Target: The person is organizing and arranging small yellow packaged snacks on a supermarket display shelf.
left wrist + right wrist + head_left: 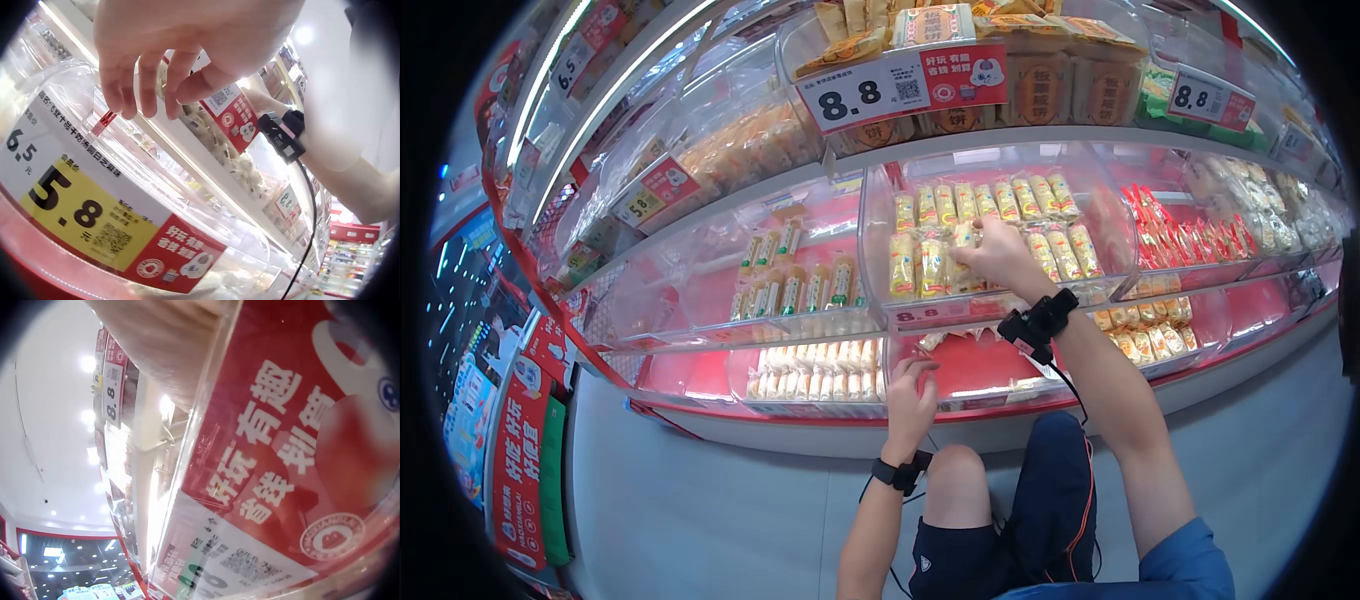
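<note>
My right hand (1003,259) reaches over the front wall of the middle shelf's clear bin, fingers curled at the top of a yellow-wrapped snack roll (964,236), which it pinches. Rows of the same yellow-wrapped rolls (903,268) stand upright on both sides. In the right wrist view, a red and white price card (262,437) fills much of the picture and hides the fingers. Lower down, my left hand (911,400) hangs with loosely bent fingers before the bottom shelf, holding nothing. In the left wrist view, those fingers (149,84) dangle above a 5.8 price card (94,209).
Left of the middle bin are green-labelled packs (790,290); below them are white-wrapped rolls (815,385). Red packets (1170,225) fill the bin to the right. A shelf with boxed biscuits (1040,90) juts out above. Clear bin walls and the shelf's front edge (830,432) bound the reach.
</note>
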A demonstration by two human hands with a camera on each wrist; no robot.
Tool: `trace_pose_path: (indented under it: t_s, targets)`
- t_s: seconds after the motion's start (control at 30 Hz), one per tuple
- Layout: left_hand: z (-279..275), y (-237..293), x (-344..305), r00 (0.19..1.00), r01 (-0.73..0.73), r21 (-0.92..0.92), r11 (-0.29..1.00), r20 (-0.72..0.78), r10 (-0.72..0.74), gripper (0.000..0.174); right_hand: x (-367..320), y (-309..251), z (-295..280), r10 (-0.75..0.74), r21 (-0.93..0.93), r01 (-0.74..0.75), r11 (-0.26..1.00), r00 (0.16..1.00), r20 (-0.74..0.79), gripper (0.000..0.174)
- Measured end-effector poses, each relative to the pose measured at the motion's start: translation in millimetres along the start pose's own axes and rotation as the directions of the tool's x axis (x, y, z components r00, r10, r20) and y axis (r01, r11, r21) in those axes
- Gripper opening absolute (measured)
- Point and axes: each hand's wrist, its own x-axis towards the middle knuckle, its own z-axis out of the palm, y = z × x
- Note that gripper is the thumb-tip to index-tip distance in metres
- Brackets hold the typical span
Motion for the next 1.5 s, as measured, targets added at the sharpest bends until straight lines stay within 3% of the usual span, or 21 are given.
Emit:
trace_pose_path:
  t_s: [0.03,0.13,0.17,0.27,0.43,0.53,0.57,0.7,0.8,0.9,1.0,1.07,1.13,1.33,1.47,1.5]
  targets:
    - [4,-9,6,1.000,-0.007,0.032,0.999,0.021,0.006,0.020,-2,-20,-20,0.081,0.011,-0.088,0.996,0.953,0.292,0.056]
    - [16,-29,13,0.995,0.025,0.139,0.990,0.088,-0.037,0.021,-1,-2,-1,-0.035,-0.128,0.059,0.990,0.983,0.178,0.070]
    - [21,-34,18,0.992,0.047,0.193,0.980,0.109,-0.069,0.022,-1,0,-2,-0.013,-0.126,0.042,0.991,0.976,0.218,0.073]
    - [33,-44,18,0.987,0.055,0.380,0.923,0.121,-0.109,0.027,-3,-1,2,-0.060,-0.081,0.073,0.994,0.986,0.156,0.060]
    - [41,-35,17,0.970,0.034,0.620,0.784,0.169,-0.175,0.036,1,-1,-3,-0.031,-0.034,0.037,0.999,0.983,0.181,0.058]
    - [43,-36,18,0.980,0.049,0.628,0.777,0.121,-0.160,0.034,10,1,-5,0.071,-0.172,-0.027,0.985,0.965,0.253,0.057]
    - [42,-34,17,0.977,0.058,0.634,0.771,0.122,-0.173,0.032,9,5,0,0.022,-0.145,0.008,0.989,0.979,0.201,0.046]
    - [42,-32,17,0.974,0.063,0.652,0.755,0.126,-0.190,0.030,10,7,0,0.061,-0.029,-0.056,0.998,0.965,0.257,0.034]
    - [42,-34,16,0.971,0.043,0.660,0.750,0.151,-0.188,0.031,5,1,-9,0.078,0.070,-0.109,0.992,0.935,0.345,0.038]
    - [41,-33,15,0.967,0.051,0.655,0.754,0.156,-0.201,0.031,5,7,-3,-0.158,0.092,0.139,0.986,0.956,0.247,0.052]
    - [42,-31,15,0.969,0.048,0.658,0.751,0.152,-0.195,0.030,8,9,-3,-0.082,0.097,0.051,0.994,0.932,0.353,0.066]
    - [41,-30,16,0.966,0.052,0.675,0.736,0.152,-0.207,0.029,7,11,1,-0.088,0.042,0.079,0.996,0.959,0.271,0.051]
    - [41,-29,16,0.965,0.054,0.682,0.729,0.152,-0.214,0.029,3,-7,-10,-0.003,-0.063,0.024,0.998,0.949,0.315,0.042]
    - [40,-30,16,0.964,0.055,0.672,0.738,0.157,-0.215,0.027,7,4,-6,0.058,0.048,-0.078,0.996,0.945,0.322,0.037]
    - [40,-28,14,0.966,0.060,0.674,0.736,0.147,-0.213,0.025,6,-3,-7,0.037,-0.068,-0.018,0.998,0.953,0.300,0.059]
    - [40,-28,15,0.967,0.060,0.672,0.738,0.145,-0.211,0.025,5,-1,-7,0.011,-0.015,-0.007,1.000,0.960,0.280,0.063]
